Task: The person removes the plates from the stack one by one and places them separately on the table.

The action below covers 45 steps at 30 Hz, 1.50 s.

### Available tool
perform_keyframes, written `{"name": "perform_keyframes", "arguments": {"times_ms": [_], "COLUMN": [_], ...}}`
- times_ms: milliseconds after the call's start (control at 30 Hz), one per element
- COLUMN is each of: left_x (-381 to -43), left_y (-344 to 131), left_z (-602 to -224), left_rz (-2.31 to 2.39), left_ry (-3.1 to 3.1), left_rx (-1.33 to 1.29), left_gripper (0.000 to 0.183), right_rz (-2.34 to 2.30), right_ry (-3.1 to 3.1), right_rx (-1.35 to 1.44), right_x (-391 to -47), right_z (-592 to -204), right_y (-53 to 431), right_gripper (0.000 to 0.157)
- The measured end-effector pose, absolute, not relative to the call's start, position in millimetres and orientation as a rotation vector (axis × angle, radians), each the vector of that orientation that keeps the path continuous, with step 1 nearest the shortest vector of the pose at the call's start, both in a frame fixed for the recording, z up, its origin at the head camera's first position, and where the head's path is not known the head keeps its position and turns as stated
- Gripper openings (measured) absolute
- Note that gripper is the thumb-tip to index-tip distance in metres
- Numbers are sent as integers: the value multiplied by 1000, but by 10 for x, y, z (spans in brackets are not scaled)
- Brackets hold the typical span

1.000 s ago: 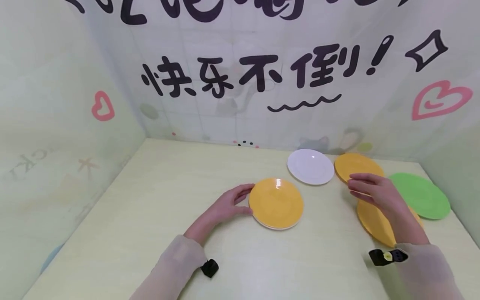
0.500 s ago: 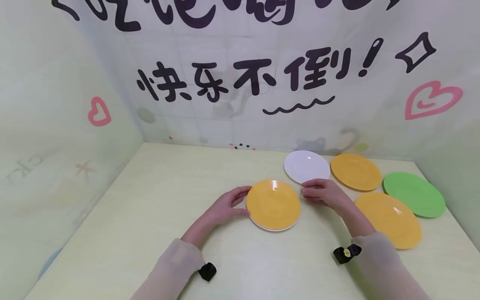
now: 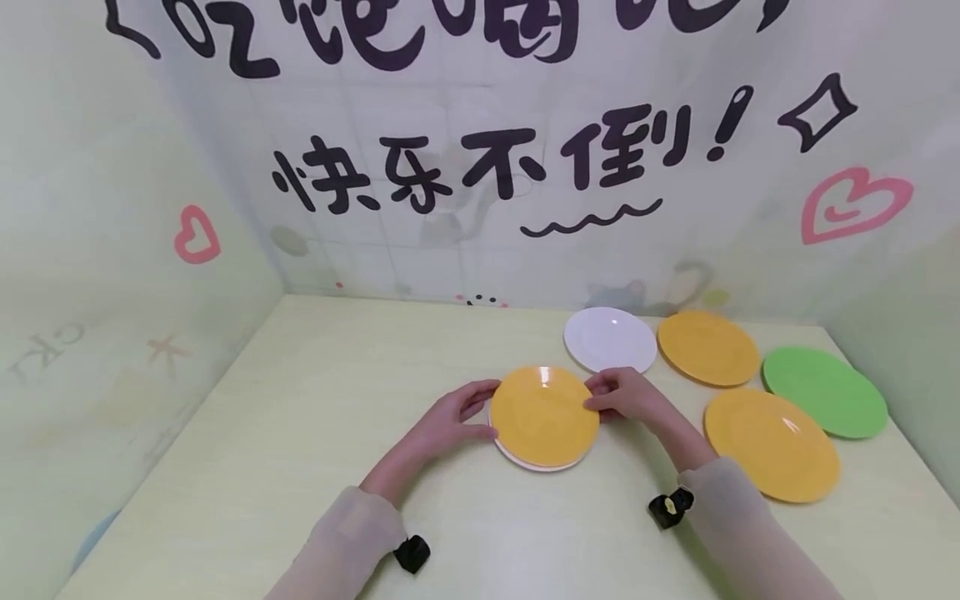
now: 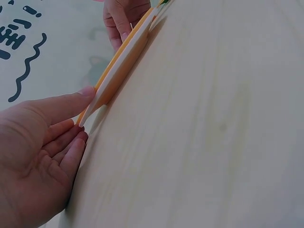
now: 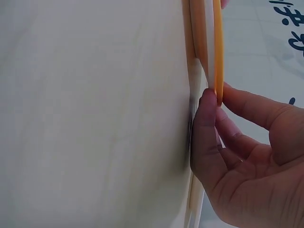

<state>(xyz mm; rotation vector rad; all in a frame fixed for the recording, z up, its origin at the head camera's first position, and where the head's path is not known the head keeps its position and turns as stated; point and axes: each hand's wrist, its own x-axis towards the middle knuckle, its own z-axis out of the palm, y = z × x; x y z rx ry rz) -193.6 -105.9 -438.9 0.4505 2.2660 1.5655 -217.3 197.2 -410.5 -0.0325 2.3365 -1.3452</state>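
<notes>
An orange plate (image 3: 543,417) sits on top of a white plate (image 3: 525,462), which shows as a thin edge at the lower left. At the left rim, my left hand (image 3: 450,421) grips the stacked plates, its thumb (image 4: 71,104) over the orange rim and its fingertips at the edge below. Opposite it, my right hand (image 3: 626,396) pinches the right rim, with digits on both faces of the stack in the right wrist view. Both wrist views show the stack edge-on, orange above white, with an orange-brown underside. Some fingers of both hands are hidden behind the stack in the head view.
Behind the stack lies another white plate (image 3: 609,340). Farther right are an orange plate (image 3: 708,348), a green plate (image 3: 825,392) and a nearer orange plate (image 3: 772,444). Printed wall sheets (image 3: 420,267) stand at the back and sides of the pale table (image 3: 300,375).
My right hand has come left from over the right-hand plates to the stack's right rim and now pinches it. The left hand has stayed at the left rim. More white edge shows.
</notes>
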Motion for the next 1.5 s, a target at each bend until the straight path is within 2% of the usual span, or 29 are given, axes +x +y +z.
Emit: {"name": "perform_keyframes", "arguments": {"times_ms": [300,700,967,1500], "left_x": [-1941,-1963,-1975,-1933], "left_y": [-1049,-1048,-1061,-977], "left_z": [-4411,-4381,-4317,-4329], "left_rz": [1535,1544,1569,1573], "left_ry": [2280,2292,2285,2263], "left_rx": [476,488,503,469], "left_gripper": [74,73,72,73], "right_rz": [-1388,-1494,-1470,-1259], "right_ry": [2286,2216,2245,2379], "right_rx": [-16,16,51,70], "right_x": [-2130,-2171,-2126,-1956], "right_z": [-4091,-3921,-3863,-3822], "right_y": [2079,2395,2767,3436], "right_gripper": [35,42,49,49]}}
